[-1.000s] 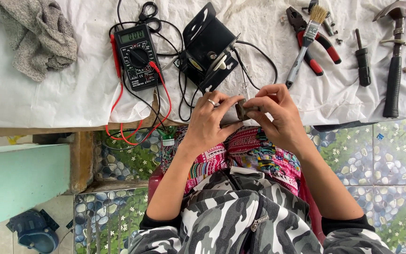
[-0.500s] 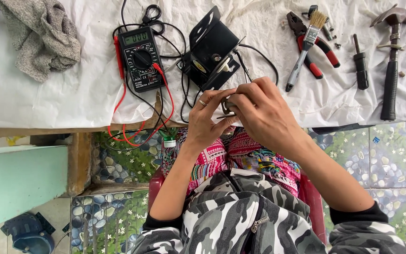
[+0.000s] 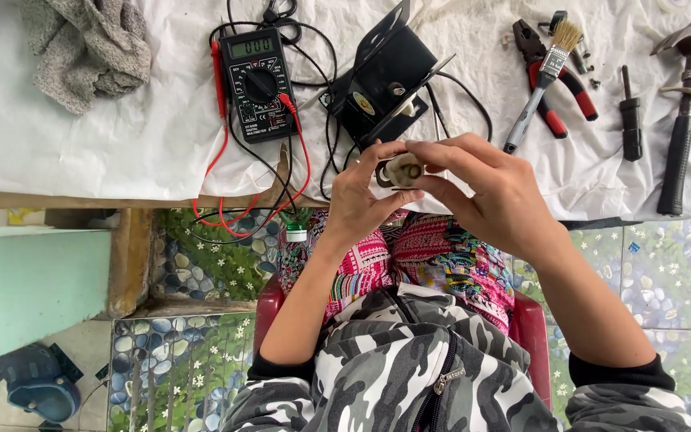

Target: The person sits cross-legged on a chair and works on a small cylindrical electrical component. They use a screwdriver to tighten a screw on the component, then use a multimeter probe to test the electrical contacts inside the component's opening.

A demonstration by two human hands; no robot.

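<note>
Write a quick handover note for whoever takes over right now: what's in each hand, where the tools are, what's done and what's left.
Left hand and right hand together grip a small round part at the table's edge. Behind it sit a black bracketed unit and a multimeter, leads trailing off the table. Brush, pliers, screwdriver and hammer lie to the right, untouched. Done: part is in hand. Left: cannot tell from this view.

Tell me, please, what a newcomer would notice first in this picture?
First, the two hands at the centre: the left hand and right hand together hold a small round part above the lap. Behind them, on the white-covered table, lie a black multimeter with red and black leads, and a hammer at the far right.
</note>
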